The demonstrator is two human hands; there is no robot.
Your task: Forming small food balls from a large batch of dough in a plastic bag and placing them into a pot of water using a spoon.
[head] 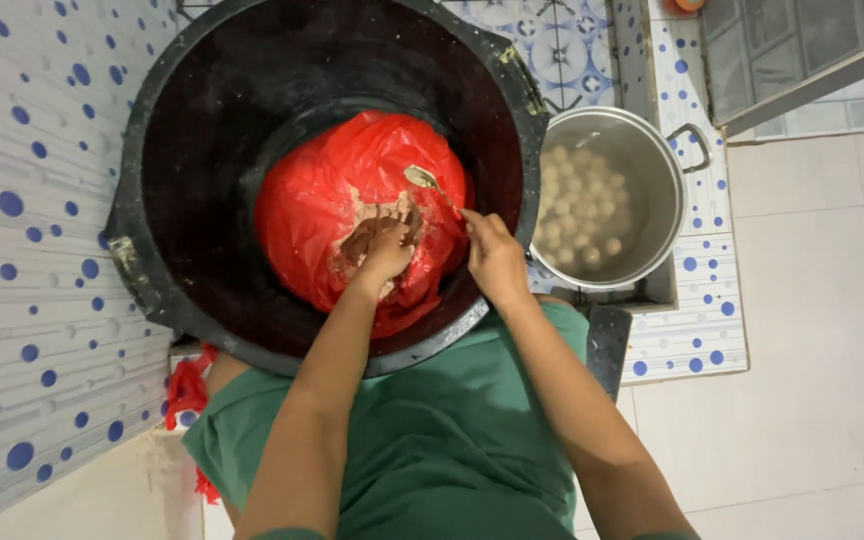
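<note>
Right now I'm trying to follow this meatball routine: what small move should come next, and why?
Probably bring the spoon down to the left hand and scoop off a ball. That hand is buried in the brown paste inside the red plastic bag, while the right hand holds the spoon just above it, and the pot beside already has pale balls floating.

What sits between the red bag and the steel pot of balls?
In the head view, the black basin's wall and rim separate the red bag from the steel pot; the right hand, holding a spoon, reaches across there.
</note>
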